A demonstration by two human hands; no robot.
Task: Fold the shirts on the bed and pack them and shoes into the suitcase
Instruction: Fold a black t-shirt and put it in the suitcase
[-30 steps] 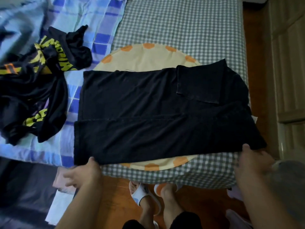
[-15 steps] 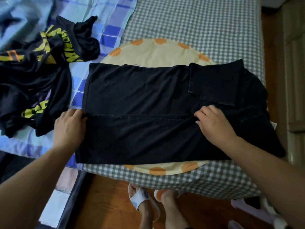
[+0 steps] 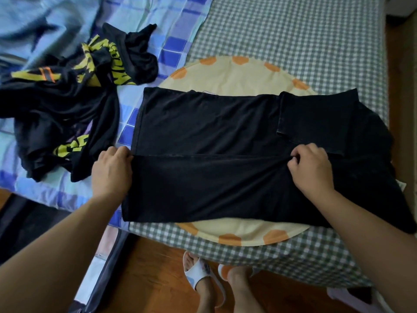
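A black shirt [image 3: 225, 159] is being kept spread flat across the near part of the bed [image 3: 293, 30], over a round cream cushion [image 3: 237, 75] with orange patches at its rim. The near long side of the shirt is lying folded over towards the middle, so that a straight folded edge is running from nine o'clock to three o'clock across the garment. A sleeve is lying folded in at the two o'clock corner.

The left end of that folded edge is being pinched by the left hand [image 3: 111, 170], its fingers curled around the cloth at the shirt's nine o'clock side. The edge is being gripped further along by the right hand [image 3: 310, 169], fingers bunched into the fabric at about three o'clock (a small pucker of cloth is being raised there).

At ten o'clock from the black shirt, well apart from it, a crumpled dark shirt with yellow lettering [image 3: 67, 109] is lying in a heap on a blue checked blanket [image 3: 176, 41]. The bed's green-and-white checked sheet [image 3: 316, 41] is being shown around the cushion.

At six o'clock, below the bed edge, two feet in white slippers [image 3: 203, 276] are being seen on a wooden floor [image 3: 146, 279]. A dark case edge [image 3: 108, 267] is being partly shown at seven o'clock; whether it is the suitcase cannot be told.
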